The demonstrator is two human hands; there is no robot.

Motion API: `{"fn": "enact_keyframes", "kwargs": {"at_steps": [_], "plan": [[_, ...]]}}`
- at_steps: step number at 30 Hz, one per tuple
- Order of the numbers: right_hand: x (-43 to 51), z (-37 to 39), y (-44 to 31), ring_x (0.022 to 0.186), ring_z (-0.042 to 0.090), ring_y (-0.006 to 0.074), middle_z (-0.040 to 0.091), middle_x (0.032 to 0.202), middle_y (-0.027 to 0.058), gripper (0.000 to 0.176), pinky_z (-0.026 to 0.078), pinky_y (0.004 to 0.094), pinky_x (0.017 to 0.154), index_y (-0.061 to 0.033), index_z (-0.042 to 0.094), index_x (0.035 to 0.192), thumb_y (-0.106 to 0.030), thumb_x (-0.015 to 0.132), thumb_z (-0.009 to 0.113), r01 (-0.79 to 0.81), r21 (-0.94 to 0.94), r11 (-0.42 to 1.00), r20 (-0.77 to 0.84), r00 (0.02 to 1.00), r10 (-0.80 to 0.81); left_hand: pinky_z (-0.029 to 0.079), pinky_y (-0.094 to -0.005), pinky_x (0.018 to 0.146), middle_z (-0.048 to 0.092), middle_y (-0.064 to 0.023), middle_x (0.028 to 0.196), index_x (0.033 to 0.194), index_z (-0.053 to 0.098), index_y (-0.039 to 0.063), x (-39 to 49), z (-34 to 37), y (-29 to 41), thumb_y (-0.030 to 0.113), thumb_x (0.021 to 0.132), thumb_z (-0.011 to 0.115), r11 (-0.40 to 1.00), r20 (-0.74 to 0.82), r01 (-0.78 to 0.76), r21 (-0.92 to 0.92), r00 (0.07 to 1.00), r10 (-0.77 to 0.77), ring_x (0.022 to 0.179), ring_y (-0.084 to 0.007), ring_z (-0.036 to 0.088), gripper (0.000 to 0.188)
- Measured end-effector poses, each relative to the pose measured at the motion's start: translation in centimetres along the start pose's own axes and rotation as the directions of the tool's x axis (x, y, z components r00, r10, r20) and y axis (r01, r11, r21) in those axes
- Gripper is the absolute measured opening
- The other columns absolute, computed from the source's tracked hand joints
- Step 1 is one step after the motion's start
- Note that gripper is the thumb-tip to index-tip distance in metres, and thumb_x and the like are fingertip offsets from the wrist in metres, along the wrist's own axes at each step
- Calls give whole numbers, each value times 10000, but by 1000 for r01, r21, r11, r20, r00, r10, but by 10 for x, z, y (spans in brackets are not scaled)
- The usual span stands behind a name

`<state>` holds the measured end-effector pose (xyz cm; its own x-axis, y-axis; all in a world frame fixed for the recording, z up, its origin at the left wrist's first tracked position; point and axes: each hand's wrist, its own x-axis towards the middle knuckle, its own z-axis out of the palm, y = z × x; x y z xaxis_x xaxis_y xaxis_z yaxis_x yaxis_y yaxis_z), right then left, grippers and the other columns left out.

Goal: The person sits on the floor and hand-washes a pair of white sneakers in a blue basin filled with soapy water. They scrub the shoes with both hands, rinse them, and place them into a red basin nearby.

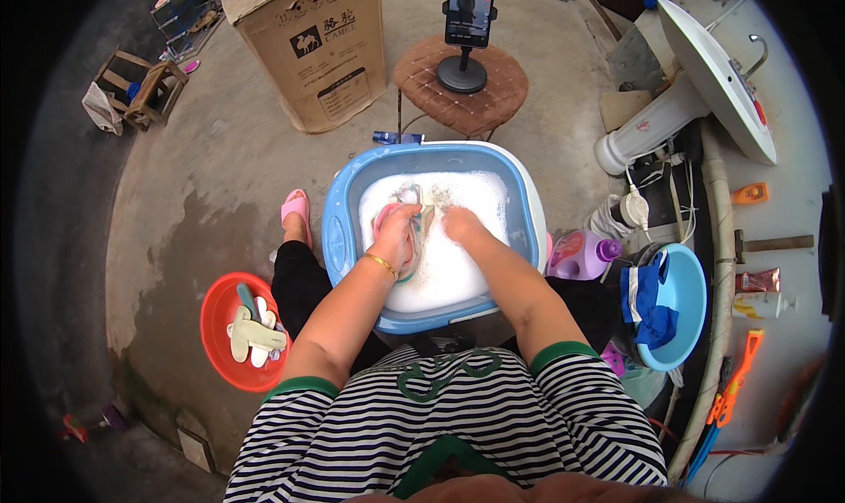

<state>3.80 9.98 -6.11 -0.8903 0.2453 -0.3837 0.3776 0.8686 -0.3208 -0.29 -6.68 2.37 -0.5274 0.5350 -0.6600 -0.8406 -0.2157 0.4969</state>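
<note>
Before me stands a blue plastic tub (335, 239) with white suds (475, 272) inside. My left hand (395, 232), with a gold bracelet at the wrist, is closed around a wet shoe (410, 255) showing pink, white and green. The shoe is tilted and partly sunk in the foam. Close to its right side, my right hand (460, 224) dips into the suds. Foam hides its fingers, so I cannot tell whether they hold anything. Greyish, dirty froth lies between the two hands.
A red basin (210, 325) with several insoles (254, 338) sits at left. On the right are a purple detergent bottle (577, 255) and a light-blue basin (693, 305) with blue cloth. Beyond the tub stand a cardboard box (330, 47) and a cushioned chair (416, 74) bearing a phone (470, 8). A pedestal sink (700, 61) leans into view.
</note>
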Motion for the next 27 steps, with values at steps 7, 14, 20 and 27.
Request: {"fn": "enact_keyframes", "kwargs": {"at_steps": [7,14,20,27], "plan": [[-63,-53,-44,986,589,407,601,1040,278,575,446,467,874,-81,203,1443,-321,945,358,-109,275,955,-45,991,127,399,-381,641,482,-98,794,748,467,94,6,-9,-7,35,649,543,962,-317,-93,256,932,174,731,-218,465,138],[-65,-108,-58,974,584,431,605,1006,300,564,438,480,881,-175,186,1460,-333,945,350,-101,252,962,-155,977,144,358,-332,537,470,-67,660,648,470,74,-8,-14,-11,56,647,572,780,-132,-94,619,966,221,628,-210,478,104],[-96,-120,-76,963,590,428,597,1018,291,552,445,479,882,-178,225,1452,-346,949,376,-52,168,984,-116,991,72,368,-354,500,492,-62,634,630,510,45,13,-29,-15,58,666,587,634,-52,-243,734,911,409,555,-182,484,86],[-102,-136,-96,932,602,425,569,1040,293,572,463,487,843,-192,192,1461,-335,951,410,-118,137,983,-251,956,150,403,-313,538,541,-63,650,657,557,9,-10,-14,-16,63,661,601,463,118,-411,785,834,539,608,-175,526,70]]}}
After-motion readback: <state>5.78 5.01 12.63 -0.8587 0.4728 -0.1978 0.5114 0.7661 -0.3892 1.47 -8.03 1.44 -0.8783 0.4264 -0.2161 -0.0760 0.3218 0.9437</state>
